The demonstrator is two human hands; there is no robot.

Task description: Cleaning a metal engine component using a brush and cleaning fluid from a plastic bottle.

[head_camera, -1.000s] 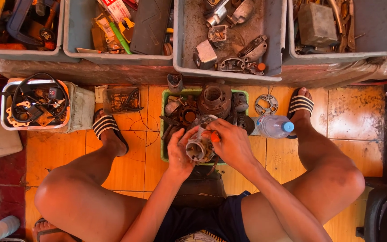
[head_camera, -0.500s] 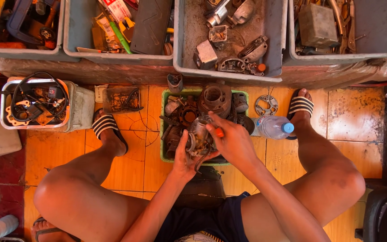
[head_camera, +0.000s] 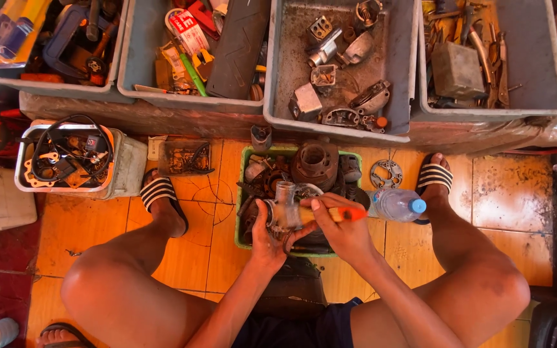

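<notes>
I sit with my legs apart over a green tray [head_camera: 238,193] full of greasy engine parts. My left hand [head_camera: 267,240] grips a grey metal engine part [head_camera: 283,211] over the tray, held from below. My right hand [head_camera: 342,227] holds an orange-handled tool [head_camera: 342,214], a brush or screwdriver, with its tip laid across the metal part. A dark round cylinder part [head_camera: 316,162] lies at the tray's far end.
A clear plastic bottle with a blue cap [head_camera: 396,205] lies right of the tray beside a flat gasket [head_camera: 386,173]. Grey bins [head_camera: 407,84] of parts and tools line the top. A white container [head_camera: 127,169] of cables stands at left. My sandalled feet [head_camera: 160,191] flank the tray.
My left hand has turned the metal part on its side and lowered it slightly. My right hand has shifted right, and the orange tool handle now shows lying across the part.
</notes>
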